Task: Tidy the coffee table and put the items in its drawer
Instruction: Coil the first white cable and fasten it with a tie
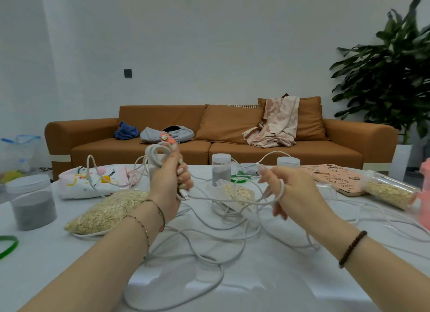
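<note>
Nearest, slack loops of the white cable sprawl over the cloth-covered coffee table, running between both forearms and away to the right; a green band lies at the near left edge. The left hand is raised above the table with its fingers clenched round a coiled bundle of that cable, the coil standing out over the top of the fist and a plug end poking out just below the fingers; the right hand is held level with it to the right, fingers loosely spread and only slightly bent, a strand of the cable hooked across them rather than squeezed. Left of the left wrist lies a large bag of oats; further left stands a lidded jar of grey powder. Between the hands a small bag of oats lies among the cable strands; just behind it stand a tall jar part-filled with grey powder and a green ring. Far left on the table sits a white printed pouch; far right lie a pink notebook and a clear tube of oats, tipped on its side; a second lidded jar stands at the far edge. Beyond the table is a brown sofa carrying a blue cloth, a grey bag and a pale patterned blanket; a leafy plant stands at the right against the white wall.
</note>
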`<control>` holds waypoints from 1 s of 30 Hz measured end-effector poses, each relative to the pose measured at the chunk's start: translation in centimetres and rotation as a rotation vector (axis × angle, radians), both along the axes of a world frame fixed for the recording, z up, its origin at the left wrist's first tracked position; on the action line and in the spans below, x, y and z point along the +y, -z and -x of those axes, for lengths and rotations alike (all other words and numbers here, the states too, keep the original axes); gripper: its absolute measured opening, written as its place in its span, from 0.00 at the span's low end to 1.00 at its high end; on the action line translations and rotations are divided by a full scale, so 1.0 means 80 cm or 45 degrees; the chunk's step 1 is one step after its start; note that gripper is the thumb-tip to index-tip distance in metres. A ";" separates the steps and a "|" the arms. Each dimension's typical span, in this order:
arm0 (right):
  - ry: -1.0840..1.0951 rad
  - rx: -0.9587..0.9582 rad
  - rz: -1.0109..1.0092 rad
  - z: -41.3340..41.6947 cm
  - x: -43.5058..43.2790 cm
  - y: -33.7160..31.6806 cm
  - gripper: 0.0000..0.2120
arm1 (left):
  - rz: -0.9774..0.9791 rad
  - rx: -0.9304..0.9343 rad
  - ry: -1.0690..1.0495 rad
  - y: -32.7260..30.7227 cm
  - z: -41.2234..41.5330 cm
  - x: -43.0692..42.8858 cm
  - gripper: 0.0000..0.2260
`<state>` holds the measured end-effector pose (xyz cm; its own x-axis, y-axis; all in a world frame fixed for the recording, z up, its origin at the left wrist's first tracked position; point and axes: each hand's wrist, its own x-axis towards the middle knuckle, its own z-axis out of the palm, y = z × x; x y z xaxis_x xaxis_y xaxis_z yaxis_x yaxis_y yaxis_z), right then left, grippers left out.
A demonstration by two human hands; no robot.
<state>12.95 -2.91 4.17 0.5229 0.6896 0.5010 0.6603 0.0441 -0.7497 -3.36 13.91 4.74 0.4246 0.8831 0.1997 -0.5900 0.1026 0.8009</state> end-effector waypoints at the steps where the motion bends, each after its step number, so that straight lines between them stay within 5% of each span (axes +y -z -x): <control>1: -0.148 0.233 -0.056 0.007 -0.001 -0.003 0.21 | -0.024 0.071 0.116 0.002 -0.003 -0.005 0.15; 5: -0.390 0.482 -0.531 0.022 -0.009 -0.019 0.20 | -0.106 0.272 0.468 0.009 -0.012 -0.026 0.15; 10: 0.138 -0.348 -1.078 0.011 -0.033 -0.044 0.10 | -0.119 0.279 0.630 0.007 -0.016 -0.039 0.17; 15: 0.149 -0.792 -0.735 -0.009 -0.009 -0.025 0.08 | -0.159 0.274 0.558 0.010 -0.016 -0.038 0.16; 19: -0.042 -0.971 0.395 -0.027 -0.004 -0.006 0.31 | -0.106 0.160 0.403 0.008 -0.015 -0.030 0.16; 21: -0.011 -1.088 0.703 -0.031 -0.009 -0.010 0.36 | -0.105 0.110 0.354 0.006 -0.013 -0.028 0.16; 23: 0.086 -1.162 0.627 -0.029 -0.012 -0.021 0.35 | -0.094 0.074 0.325 0.005 -0.013 -0.028 0.16; 25: 0.151 -1.199 0.248 -0.027 -0.012 -0.027 0.31 | -0.093 0.055 0.294 0.004 -0.013 -0.029 0.17; 28: -0.144 -0.821 -0.314 -0.007 -0.017 -0.025 0.21 | -0.107 0.016 0.250 0.002 -0.014 -0.028 0.17; 30: -0.400 -0.557 -0.273 0.018 -0.018 -0.020 0.13 | -0.117 -0.013 0.232 0.000 -0.015 -0.029 0.18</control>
